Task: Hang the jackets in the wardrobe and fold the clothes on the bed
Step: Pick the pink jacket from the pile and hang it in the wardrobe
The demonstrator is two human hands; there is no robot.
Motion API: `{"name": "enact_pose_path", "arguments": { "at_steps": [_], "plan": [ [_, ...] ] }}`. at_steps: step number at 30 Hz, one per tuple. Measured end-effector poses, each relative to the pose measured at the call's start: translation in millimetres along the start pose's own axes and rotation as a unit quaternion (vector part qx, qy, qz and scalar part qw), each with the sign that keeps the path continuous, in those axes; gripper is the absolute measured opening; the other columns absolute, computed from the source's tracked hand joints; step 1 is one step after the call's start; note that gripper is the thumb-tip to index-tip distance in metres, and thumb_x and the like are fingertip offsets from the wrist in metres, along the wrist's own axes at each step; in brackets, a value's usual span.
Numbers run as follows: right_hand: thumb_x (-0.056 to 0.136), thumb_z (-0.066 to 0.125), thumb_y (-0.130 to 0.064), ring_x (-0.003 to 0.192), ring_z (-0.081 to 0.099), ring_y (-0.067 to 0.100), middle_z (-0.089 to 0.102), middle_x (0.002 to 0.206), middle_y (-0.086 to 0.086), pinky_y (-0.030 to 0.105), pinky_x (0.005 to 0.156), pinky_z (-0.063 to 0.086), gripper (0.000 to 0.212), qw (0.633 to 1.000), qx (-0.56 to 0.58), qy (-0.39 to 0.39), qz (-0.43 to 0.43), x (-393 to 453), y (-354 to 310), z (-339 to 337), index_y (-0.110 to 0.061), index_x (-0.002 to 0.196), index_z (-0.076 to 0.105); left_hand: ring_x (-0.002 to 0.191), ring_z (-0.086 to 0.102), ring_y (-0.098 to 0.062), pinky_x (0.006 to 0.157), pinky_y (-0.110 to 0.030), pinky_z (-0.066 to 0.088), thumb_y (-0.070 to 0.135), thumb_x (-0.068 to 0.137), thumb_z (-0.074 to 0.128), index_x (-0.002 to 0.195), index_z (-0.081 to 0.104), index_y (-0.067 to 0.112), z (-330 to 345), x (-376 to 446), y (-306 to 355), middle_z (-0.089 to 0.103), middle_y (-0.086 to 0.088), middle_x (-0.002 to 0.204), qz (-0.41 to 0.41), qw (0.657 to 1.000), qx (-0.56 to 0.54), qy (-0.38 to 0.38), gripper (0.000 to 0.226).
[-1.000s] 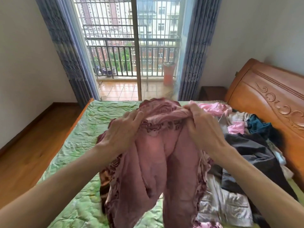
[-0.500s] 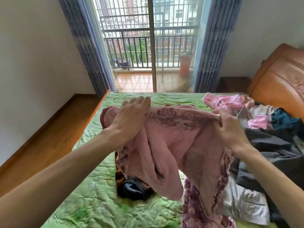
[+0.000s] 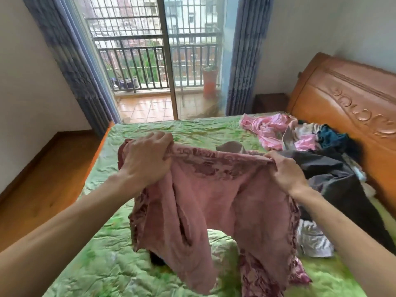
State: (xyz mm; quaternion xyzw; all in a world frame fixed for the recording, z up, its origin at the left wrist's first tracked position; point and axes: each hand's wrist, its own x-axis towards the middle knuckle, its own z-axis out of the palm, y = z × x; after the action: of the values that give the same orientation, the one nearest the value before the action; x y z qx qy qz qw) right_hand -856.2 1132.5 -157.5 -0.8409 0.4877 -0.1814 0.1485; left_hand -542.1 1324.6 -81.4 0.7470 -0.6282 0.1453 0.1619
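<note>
Now my left hand [image 3: 145, 161] and right hand [image 3: 287, 174] each pinch one end of the pink garment [image 3: 214, 206], its patterned top edge stretched level between them; the rest hangs below both grips over the green bedspread [image 3: 192, 131] (neither hand nearer).

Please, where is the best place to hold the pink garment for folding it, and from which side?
By its patterned top edge, near the two ends, from above, as the left hand and right hand grip the pink garment now: stretched between them, it hangs flat over the bed.
</note>
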Motion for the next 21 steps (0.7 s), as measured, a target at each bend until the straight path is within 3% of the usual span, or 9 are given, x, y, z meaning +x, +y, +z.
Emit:
{"name": "enact_pose_path", "arguments": {
  "at_steps": [4,7,10,12,15,17,19,21],
  "plan": [
    [0.102,0.057,-0.023,0.087,0.068,0.033,0.071,0.096,0.013,0.050,0.074,0.055,0.020,0.998,0.067,-0.006,0.020,-27.8,-28.9,-13.8,-0.017,0.120,0.051,0.094,0.063,-0.039,0.077,-0.050,0.050,0.017,0.093,0.057,0.116,0.051,0.017,19.2,-12.7,-52.3,0.064,-0.010,0.110,0.024,0.996,-0.081,0.004,0.024],
    [0.102,0.060,-0.032,0.075,0.067,0.019,0.069,0.083,0.002,0.042,0.067,0.052,0.015,0.997,0.061,0.046,0.005,-54.8,-56.8,-29.4,-0.023,0.107,0.050,0.087,0.062,-0.040,0.071,-0.045,0.043,0.024,0.098,0.051,0.117,0.044,0.017,26.1,-19.5,-71.4,0.061,-0.013,0.102,0.035,0.987,-0.160,-0.004,0.021],
    [0.094,0.069,-0.043,0.073,0.067,0.014,0.070,0.080,-0.004,0.034,0.062,0.049,0.020,0.996,0.017,0.087,-0.007,-81.2,-77.8,-53.5,-0.029,0.100,0.057,0.074,0.062,-0.039,0.064,-0.040,0.037,0.029,0.099,0.057,0.112,0.043,0.017,22.1,-18.1,-72.0,0.053,-0.005,0.082,0.062,0.985,-0.158,-0.010,0.022],
    [0.086,0.070,-0.063,0.071,0.067,0.011,0.069,0.076,-0.008,0.029,0.059,0.047,0.032,0.996,-0.027,0.084,-0.006,-100.8,-86.5,-74.4,-0.033,0.094,0.061,0.065,0.057,-0.034,0.062,-0.039,0.036,0.032,0.095,0.063,0.104,0.045,0.019,14.6,-12.2,-65.9,0.052,-0.001,0.073,0.078,0.986,-0.147,0.001,0.024],
    [0.078,0.047,-0.089,0.069,0.064,0.005,0.068,0.073,-0.012,0.025,0.061,0.048,0.056,0.994,-0.103,0.040,0.000,-136.1,-99.0,-107.1,-0.036,0.090,0.062,0.061,0.052,-0.029,0.062,-0.038,0.037,0.038,0.089,0.067,0.093,0.046,0.020,3.9,2.0,-51.3,0.052,0.001,0.067,0.104,0.982,-0.155,0.018,0.028],
    [0.083,0.045,-0.086,0.069,0.065,0.010,0.068,0.076,-0.013,0.026,0.058,0.045,0.052,0.987,-0.158,0.027,0.004,-160.8,-96.7,-124.7,-0.036,0.091,0.060,0.065,0.056,-0.030,0.063,-0.039,0.040,0.053,0.090,0.063,0.091,0.043,0.022,-0.1,11.5,-39.5,0.055,0.003,0.072,0.135,0.977,-0.163,0.025,0.036],
    [0.089,0.057,-0.074,0.072,0.068,0.017,0.069,0.081,-0.012,0.030,0.054,0.039,0.039,0.977,-0.207,0.049,0.013,-184.5,-88.1,-137.8,-0.036,0.095,0.059,0.073,0.058,-0.030,0.065,-0.041,0.043,0.067,0.092,0.055,0.093,0.043,0.023,-1.8,16.7,-23.2,0.058,0.001,0.084,0.176,0.970,-0.164,0.025,0.046],
    [0.091,0.065,-0.062,0.074,0.069,0.022,0.070,0.084,-0.009,0.030,0.057,0.038,0.033,0.967,-0.235,0.086,0.040,-208.0,-79.9,-145.9,-0.031,0.102,0.058,0.086,0.059,-0.032,0.073,-0.046,0.047,0.063,0.093,0.052,0.098,0.046,0.020,-4.1,13.9,-1.5,0.061,-0.004,0.097,0.214,0.960,-0.179,0.015,0.044]
  ]
}}
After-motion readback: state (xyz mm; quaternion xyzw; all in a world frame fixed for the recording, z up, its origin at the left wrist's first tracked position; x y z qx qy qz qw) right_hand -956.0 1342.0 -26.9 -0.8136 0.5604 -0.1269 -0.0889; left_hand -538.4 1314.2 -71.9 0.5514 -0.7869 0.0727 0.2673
